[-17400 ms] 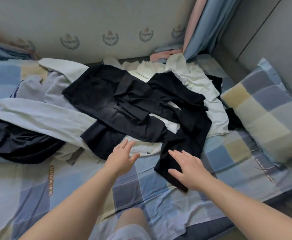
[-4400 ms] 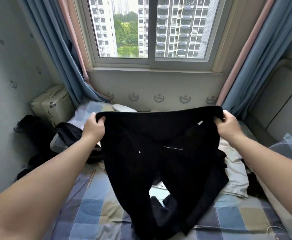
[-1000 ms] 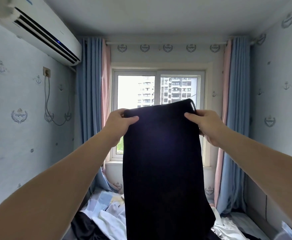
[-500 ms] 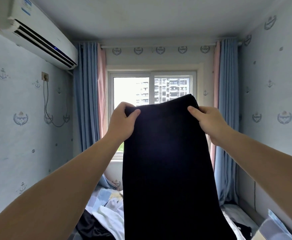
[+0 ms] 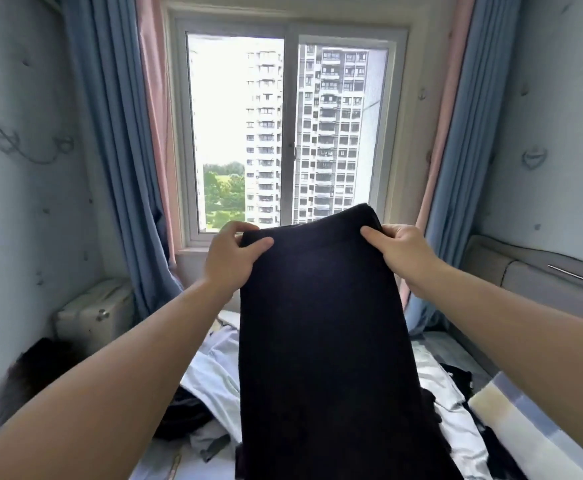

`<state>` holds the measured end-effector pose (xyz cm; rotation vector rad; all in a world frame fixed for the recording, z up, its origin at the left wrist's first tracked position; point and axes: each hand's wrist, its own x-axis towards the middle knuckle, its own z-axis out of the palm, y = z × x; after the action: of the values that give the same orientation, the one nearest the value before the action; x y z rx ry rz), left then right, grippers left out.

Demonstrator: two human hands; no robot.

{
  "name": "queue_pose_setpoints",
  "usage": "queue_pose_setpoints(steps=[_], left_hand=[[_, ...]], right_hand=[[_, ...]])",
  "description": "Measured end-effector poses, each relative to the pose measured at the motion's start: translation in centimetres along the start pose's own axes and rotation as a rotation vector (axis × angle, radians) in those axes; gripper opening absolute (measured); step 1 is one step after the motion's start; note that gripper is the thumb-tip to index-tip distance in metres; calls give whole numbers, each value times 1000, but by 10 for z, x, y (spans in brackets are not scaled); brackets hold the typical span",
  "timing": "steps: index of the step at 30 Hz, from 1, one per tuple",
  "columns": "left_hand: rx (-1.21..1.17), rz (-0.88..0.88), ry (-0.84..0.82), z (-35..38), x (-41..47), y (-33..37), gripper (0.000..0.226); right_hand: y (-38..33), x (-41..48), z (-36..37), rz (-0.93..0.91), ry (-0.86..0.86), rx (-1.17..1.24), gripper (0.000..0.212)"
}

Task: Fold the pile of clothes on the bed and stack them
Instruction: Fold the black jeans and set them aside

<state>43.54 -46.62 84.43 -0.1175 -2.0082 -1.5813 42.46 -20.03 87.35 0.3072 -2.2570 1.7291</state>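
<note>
- The black garment (image 5: pixel 317 341) hangs in mid-air at the centre of my view, above the bed (image 5: pixel 155 469). It is a long, narrow, smooth dark panel that looks doubled lengthwise. Its lower end runs out of sight at six o'clock.
- My left hand (image 5: pixel 231 258) pinches its top corner at ten o'clock, thumb in front. My right hand (image 5: pixel 401 251) pinches the two o'clock corner likewise.
- I judge this garment is mid-fold. Next I should lower it onto the bed and fold it across, keeping the edges matched.
- The pile of clothes (image 5: pixel 214 379), white and dark, lies unfolded at seven and five o'clock.
- The window (image 5: pixel 290 133) is at twelve.
</note>
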Motion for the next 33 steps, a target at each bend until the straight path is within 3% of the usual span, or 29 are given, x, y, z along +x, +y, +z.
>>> queue_pose_setpoints(steps=[5,10,14,19,21,24,25,33], left_hand=[[-87,-228,-112,37,75,-171,27],[-21,-489,-191,72,115,-367,17],[147,-576,-170,102,133,-508,10],[314,-593,-81,146,157,-655,14],[248,-614,-41,159,166,-697,27],[211,-625,-136,174,159,-741,62],[237,-613,-191,178,148,-750,66],[427,-597,-559,178,-14,-774,70]], right_hand=[[139,94,68,228,-78,-92,16],[310,162,145,413,-172,-256,14],[444,209,214,535,-209,-284,15],[587,270,284,655,-108,-212,7],[623,286,303,638,-88,-159,15],[656,288,323,535,-273,-196,70],[665,280,327,516,-337,-202,80],[729,141,305,527,-615,-456,74]])
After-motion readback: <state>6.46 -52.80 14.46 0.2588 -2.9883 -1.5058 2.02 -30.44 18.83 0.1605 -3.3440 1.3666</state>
